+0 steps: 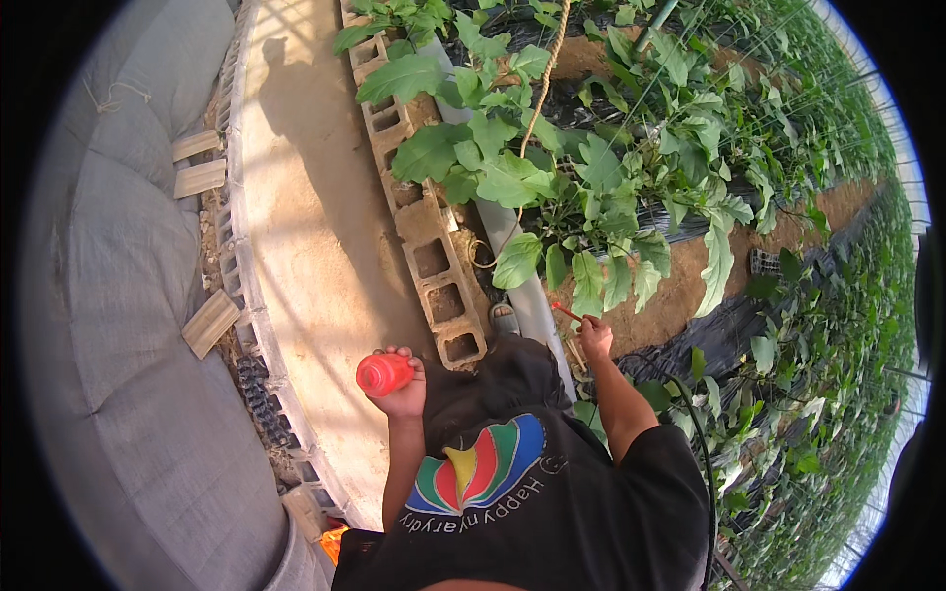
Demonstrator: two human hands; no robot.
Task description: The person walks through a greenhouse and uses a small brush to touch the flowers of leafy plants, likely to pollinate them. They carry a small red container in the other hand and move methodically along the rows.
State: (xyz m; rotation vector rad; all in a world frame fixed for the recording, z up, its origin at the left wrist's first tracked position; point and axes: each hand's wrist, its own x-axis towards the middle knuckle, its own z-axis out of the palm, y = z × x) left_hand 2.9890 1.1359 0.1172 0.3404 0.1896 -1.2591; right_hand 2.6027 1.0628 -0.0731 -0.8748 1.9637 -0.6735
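A red translucent bottle point(384, 374) is gripped in my left hand point(409, 395), its round mouth turned up towards me. Over the path side of my body, that hand stays away from the plants. Out to the right, my right hand point(596, 338) pinches a thin red stick-like tool point(567, 313), with its tip pointing up and left. Just above the tip hang broad green leaves point(588, 284) of a plant that looks like eggplant. What the tip carries is too small to tell.
Hollow concrete blocks point(446, 301) form a low border beside a pale dirt path point(318, 221). A grey pipe point(531, 299) runs along the bed, and a rope point(545, 81) hangs among the leaves. Black mulch film point(709, 332) covers the soil. Grey sheeting point(148, 295) lines the left.
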